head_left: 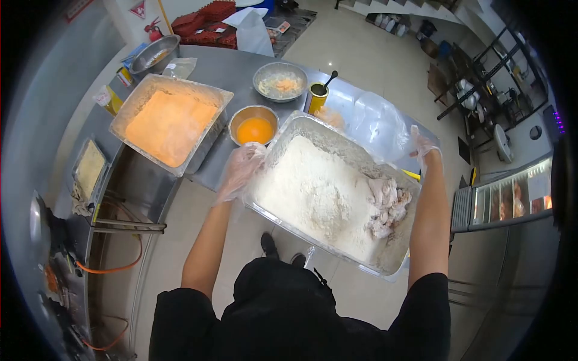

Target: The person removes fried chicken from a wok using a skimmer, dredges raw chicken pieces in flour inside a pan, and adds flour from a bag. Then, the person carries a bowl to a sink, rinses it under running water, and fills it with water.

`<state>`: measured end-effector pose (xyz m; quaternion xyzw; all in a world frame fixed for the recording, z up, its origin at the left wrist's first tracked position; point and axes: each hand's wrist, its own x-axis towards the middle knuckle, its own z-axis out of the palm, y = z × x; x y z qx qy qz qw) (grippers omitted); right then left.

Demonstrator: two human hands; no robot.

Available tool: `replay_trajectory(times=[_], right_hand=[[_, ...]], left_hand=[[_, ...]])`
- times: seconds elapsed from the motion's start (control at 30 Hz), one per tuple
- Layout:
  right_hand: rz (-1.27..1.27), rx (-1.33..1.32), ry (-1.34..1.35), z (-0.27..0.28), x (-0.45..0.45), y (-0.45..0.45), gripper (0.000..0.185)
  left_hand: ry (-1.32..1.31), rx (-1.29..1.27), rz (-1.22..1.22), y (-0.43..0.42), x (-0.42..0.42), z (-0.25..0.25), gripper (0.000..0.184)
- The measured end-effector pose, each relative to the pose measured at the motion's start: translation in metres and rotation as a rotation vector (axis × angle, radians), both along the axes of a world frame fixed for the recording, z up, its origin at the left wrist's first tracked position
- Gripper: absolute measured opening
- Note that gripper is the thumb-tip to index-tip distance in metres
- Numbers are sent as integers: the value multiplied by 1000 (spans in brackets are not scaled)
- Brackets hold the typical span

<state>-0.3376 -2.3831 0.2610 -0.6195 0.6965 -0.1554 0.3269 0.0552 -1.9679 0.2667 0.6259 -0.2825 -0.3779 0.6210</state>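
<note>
A deep metal tray (283, 127) of white flour sits tilted in front of me, with flour-coated pieces (388, 207) heaped at its right end. At its left edge is my left hand (244, 165), in a clear plastic glove, its fingers curled against the rim. My right hand (426, 147), also gloved, is beyond the tray's right side near a clear plastic bag (376, 123); its fingers are apart and nothing shows in them. Behind the tray stands a metal bowl of orange liquid (254, 129).
To the left is a metal tray of orange powder (171, 126). Further back are a bowl with pale bits (280, 82), a yellow can with a spoon (317, 97) and another metal bowl (155, 56). A lit display case (512, 195) stands at the right.
</note>
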Motion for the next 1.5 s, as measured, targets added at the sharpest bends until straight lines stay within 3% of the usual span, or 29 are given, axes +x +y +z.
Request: replay_trajectory(times=[0.07,0.17,0.33,0.43,0.5,0.57,0.63,0.7,0.77,0.87,0.9,0.93,1.0,1.03,1.07,1.13,1.17,1.23,1.3,1.37,1.5], right_hand=[[-5,30,188,-36,-11,-35,78],[249,-130,529,-67,-36,-57,70],[387,-315,189,2,-31,45,46],[140,-262,-14,48,-45,124,37],[146,-260,86,60,-84,157,35],[-4,-319,69,54,-132,191,34],[-175,-187,-26,56,-167,237,32],[-197,-233,-27,49,-199,290,31],[-433,-107,-20,42,-226,345,32],[-613,-63,-46,-9,-309,432,34],[-683,-35,-56,-28,-335,464,34],[-757,-13,-68,-48,-362,499,34],[-948,67,-105,-105,-411,571,33],[-1048,106,-130,-135,-433,613,32],[-1101,177,-120,-166,-454,656,29],[-1167,263,-185,-224,-476,742,21],[-1177,272,-255,-245,-484,780,18],[-1204,401,-308,-269,-483,839,17],[-1411,473,-571,-320,-504,900,16],[-1489,446,-611,-352,-537,922,15],[-1651,421,-675,-406,-593,957,20]], left_hand=[[21,41,118,2,14,-5,20],[95,166,168,-1,48,-34,33],[387,338,334,-20,71,-74,42],[518,297,300,-45,85,-114,42],[569,250,315,-63,89,-147,39],[596,194,373,-83,98,-176,35],[652,119,337,-87,104,-176,33],[682,47,322,-85,110,-171,30],[436,98,279,-81,104,-125,29],[-274,101,156,-69,139,-132,33],[-397,135,83,-73,130,-115,35],[-522,162,16,-78,120,-96,38],[-764,363,-105,-82,72,-3,38],[-1046,463,-133,-84,61,16,34],[-833,263,-125,-93,93,-18,31],[-35,-30,-56,-117,112,-31,26],[544,-114,10,-122,92,-10,24],[550,-178,32,-126,44,8,22],[572,-214,54,-128,-15,26,21],[615,-214,83,-123,-82,37,21],[706,-96,-4,-133,-194,20,20]])
